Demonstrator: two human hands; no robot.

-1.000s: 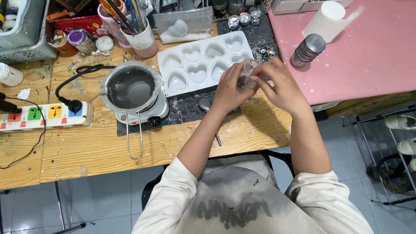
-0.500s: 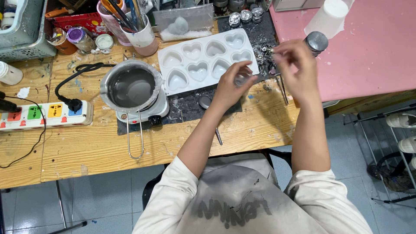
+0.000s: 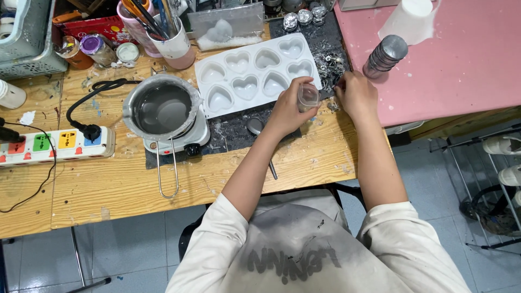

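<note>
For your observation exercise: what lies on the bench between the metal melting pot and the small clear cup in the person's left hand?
In the head view, the white heart-shaped mould tray lies between the melting pot and the clear cup.

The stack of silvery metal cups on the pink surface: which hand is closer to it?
Right. The right hand rests just below-left of the stack of metal cups, apart from it. The left hand, holding a small clear cup, sits farther left.
</note>
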